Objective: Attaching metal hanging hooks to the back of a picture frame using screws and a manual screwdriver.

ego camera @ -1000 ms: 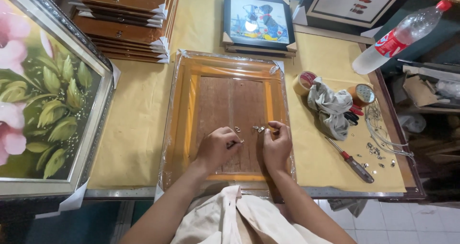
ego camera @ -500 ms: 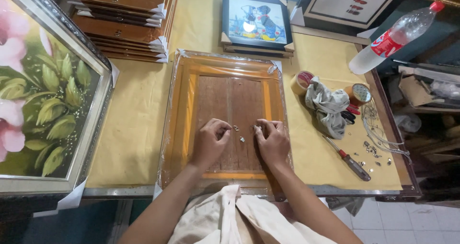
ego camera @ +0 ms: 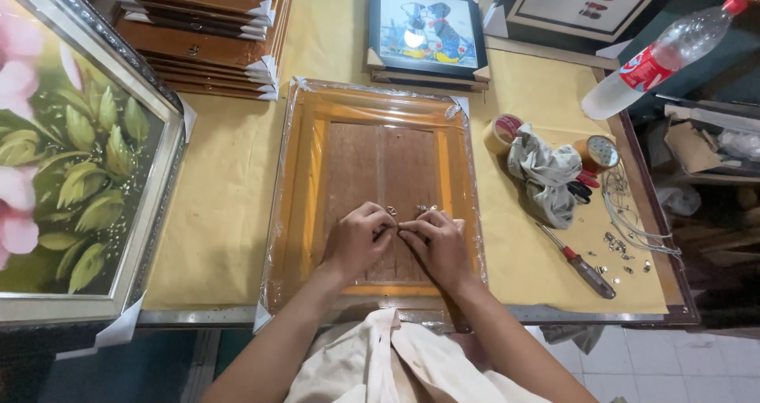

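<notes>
Nearest the front edge of the desk point(ego camera: 229, 213), a pale cloth point(ego camera: 380, 363) is lying over the person's lap. Both hands are resting on the wooden back of a plastic-wrapped frame point(ego camera: 301, 205), which is lying face down at the middle of the desk, close to the front edge. The left hand point(ego camera: 358, 241) and the right hand point(ego camera: 437, 245) are meeting fingertip to fingertip, fingers curled and pinching at small metal hanger pieces point(ego camera: 426, 209) on the backing board; what exactly each is gripping is too small to tell.

Toward the right edge, a red-handled screwdriver point(ego camera: 578, 262) is lying beside scattered screws point(ego camera: 621, 249) and a coil of wire point(ego camera: 629, 213). Further in, a grey rag point(ego camera: 546, 173) is sitting between two tape rolls point(ego camera: 595, 153).

At the left edge, a large flower painting point(ego camera: 71, 157) in a silver frame is leaning in. At the far left corner, wooden frames point(ego camera: 206, 35) are stacked. At the far edge, a small dark-framed picture point(ego camera: 427, 27) is lying flat; a plastic bottle point(ego camera: 657, 55) is lying at the far right corner. A yellow paper covering is showing over the desk; pale floor tiles are showing below right.
</notes>
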